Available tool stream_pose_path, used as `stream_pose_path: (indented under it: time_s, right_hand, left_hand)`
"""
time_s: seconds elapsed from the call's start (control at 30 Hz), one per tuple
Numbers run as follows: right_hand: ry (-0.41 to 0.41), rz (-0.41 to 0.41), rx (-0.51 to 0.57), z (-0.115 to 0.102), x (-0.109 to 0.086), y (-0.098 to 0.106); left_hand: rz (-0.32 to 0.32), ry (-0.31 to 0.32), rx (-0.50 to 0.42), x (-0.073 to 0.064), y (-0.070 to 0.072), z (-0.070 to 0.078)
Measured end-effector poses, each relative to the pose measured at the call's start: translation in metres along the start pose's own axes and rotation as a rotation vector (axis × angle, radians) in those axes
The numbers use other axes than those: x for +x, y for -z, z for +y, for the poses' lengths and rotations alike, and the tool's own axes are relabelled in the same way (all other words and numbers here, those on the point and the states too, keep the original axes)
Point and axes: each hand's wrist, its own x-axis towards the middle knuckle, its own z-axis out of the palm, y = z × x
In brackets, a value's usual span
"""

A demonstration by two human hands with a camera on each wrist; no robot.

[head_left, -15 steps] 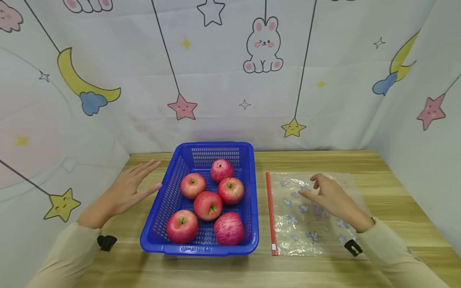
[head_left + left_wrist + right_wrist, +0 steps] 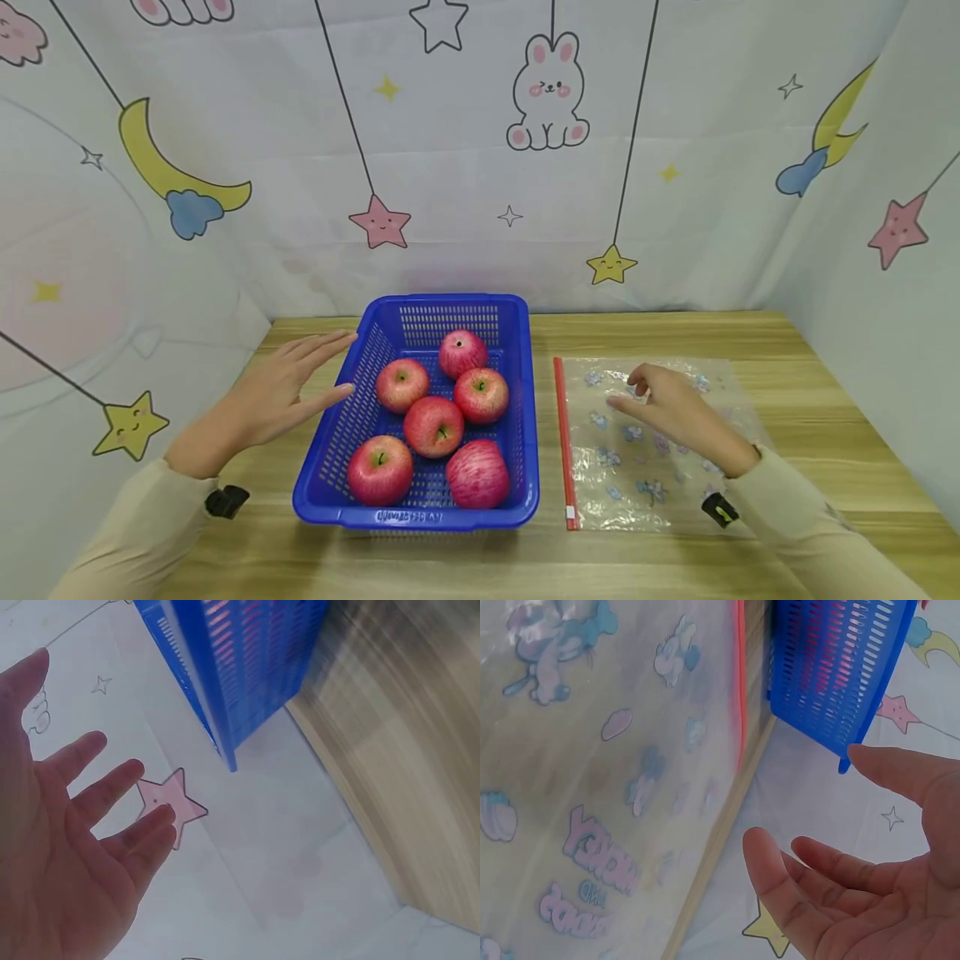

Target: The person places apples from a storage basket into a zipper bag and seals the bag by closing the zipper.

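Several red apples [image 2: 433, 427] lie in a blue plastic basket [image 2: 528, 467] with slotted walls. To the right of it, a clear zip bag [image 2: 622, 508] with printed cartoon figures lies flat, its red zip edge facing the basket. My left hand [image 2: 273, 396] is at the basket's left rim, fingers extended and holding nothing; its fingertips overlap the rim in the head view. Over the bag hovers my right hand [image 2: 678, 412], fingers loosely bent with a gap between thumb and forefinger. In the right wrist view this hand [image 2: 847, 892] also holds nothing.
Basket and bag stand on a wooden table [image 2: 645, 333]. A white cloth [image 2: 450, 167] printed with stars, moons and a rabbit hangs behind the table and along both sides. Dark bands [image 2: 227, 502] sit on both wrists.
My left hand has moved right, up to the basket's left rim. My right hand has shifted slightly left over the bag. The basket, apples and bag stay put.
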Motion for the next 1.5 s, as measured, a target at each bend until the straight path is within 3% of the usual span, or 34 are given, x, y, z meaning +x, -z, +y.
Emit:
stream_pose_path:
  time_s: [0.2, 0.7, 1.13, 1.5]
  right_hand:
    - [0.01, -0.02, 0.014, -0.004, 0.004, -0.006]
    - [0.011, -0.055, 0.046, -0.012, 0.013, -0.02]
    - [0.026, -0.061, 0.012, -0.019, 0.021, -0.032]
    - [0.021, -0.043, -0.003, -0.025, 0.026, -0.043]
  left_hand:
    - [0.0, -0.051, 0.008, 0.005, 0.006, 0.013]
    - [-0.083, -0.128, 0.034, 0.017, 0.015, 0.046]
    - [-0.077, -0.253, 0.011, 0.027, 0.014, 0.066]
    - [-0.117, -0.278, -0.016, 0.028, 0.012, 0.085]
